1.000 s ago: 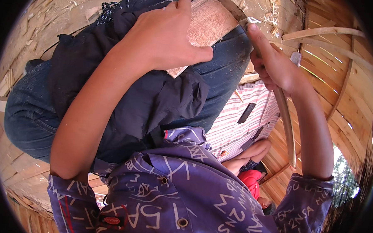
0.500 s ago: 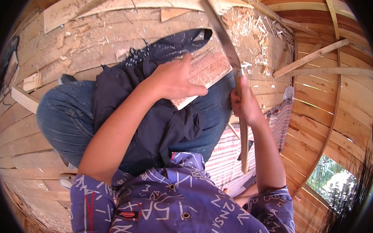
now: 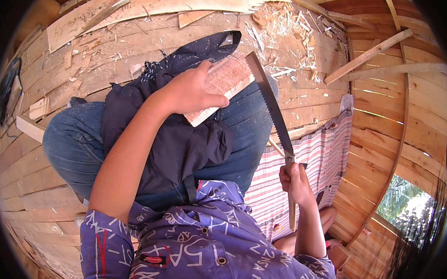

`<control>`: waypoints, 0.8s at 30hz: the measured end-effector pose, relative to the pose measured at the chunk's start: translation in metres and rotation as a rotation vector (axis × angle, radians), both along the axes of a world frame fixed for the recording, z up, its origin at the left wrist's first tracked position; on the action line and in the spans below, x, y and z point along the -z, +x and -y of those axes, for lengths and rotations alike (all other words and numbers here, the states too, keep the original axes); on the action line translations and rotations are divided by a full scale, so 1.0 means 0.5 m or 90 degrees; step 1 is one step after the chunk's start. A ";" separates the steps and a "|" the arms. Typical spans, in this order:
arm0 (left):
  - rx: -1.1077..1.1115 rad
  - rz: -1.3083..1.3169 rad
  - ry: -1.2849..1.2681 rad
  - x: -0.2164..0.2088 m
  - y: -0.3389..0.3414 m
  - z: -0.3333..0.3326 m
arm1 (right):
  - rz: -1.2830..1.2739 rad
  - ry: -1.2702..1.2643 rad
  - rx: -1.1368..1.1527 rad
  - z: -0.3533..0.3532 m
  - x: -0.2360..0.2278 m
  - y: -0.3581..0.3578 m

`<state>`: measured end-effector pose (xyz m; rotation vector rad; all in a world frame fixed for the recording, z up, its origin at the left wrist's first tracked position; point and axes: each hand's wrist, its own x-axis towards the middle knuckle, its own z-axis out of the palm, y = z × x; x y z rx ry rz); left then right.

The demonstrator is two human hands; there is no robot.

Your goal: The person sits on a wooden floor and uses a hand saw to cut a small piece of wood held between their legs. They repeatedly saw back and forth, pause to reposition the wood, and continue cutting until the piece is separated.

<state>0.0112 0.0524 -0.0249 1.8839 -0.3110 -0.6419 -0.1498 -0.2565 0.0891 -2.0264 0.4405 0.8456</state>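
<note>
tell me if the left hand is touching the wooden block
Touching: the head view shows the left hand gripping the wooden block, its thumb laid across it.

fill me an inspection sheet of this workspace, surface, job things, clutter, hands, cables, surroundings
Surface: plank floor; the jeans-clad lap serves as support.
Job's things: wooden block over the lap; saw with its blade tip by the block's right end, contact unclear.
Clutter: pale shavings and a triangular offcut on the floor; dark cloth across the lap.
Hands: left hand grips the block; right hand grips the saw handle.
Cables: dark strands far left, kind unclear.
Surroundings: plank wall, striped cloth, another person's leg.
</note>
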 end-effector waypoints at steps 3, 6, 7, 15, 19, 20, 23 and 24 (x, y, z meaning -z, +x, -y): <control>-0.002 0.015 -0.008 0.002 0.000 0.002 | -0.002 0.021 0.073 0.002 0.001 -0.006; -0.002 0.013 -0.025 -0.002 0.001 0.002 | -0.007 0.040 0.054 0.017 0.011 -0.004; -0.002 0.013 -0.024 -0.002 0.001 0.001 | -0.003 0.035 0.040 0.015 0.015 -0.001; -0.015 0.016 -0.044 0.000 -0.001 0.001 | -0.001 -0.002 0.041 0.004 0.014 0.012; 0.008 0.008 -0.024 -0.007 0.003 -0.001 | -0.015 -0.043 0.051 0.008 0.003 0.008; 0.013 0.003 -0.009 -0.014 0.003 0.000 | -0.008 -0.062 0.038 0.010 -0.001 0.007; 0.007 0.030 0.021 -0.003 0.000 0.005 | -0.030 -0.095 -0.004 0.010 -0.023 0.021; 0.001 0.047 0.029 0.002 -0.002 0.008 | -0.027 -0.093 -0.022 0.010 -0.027 0.024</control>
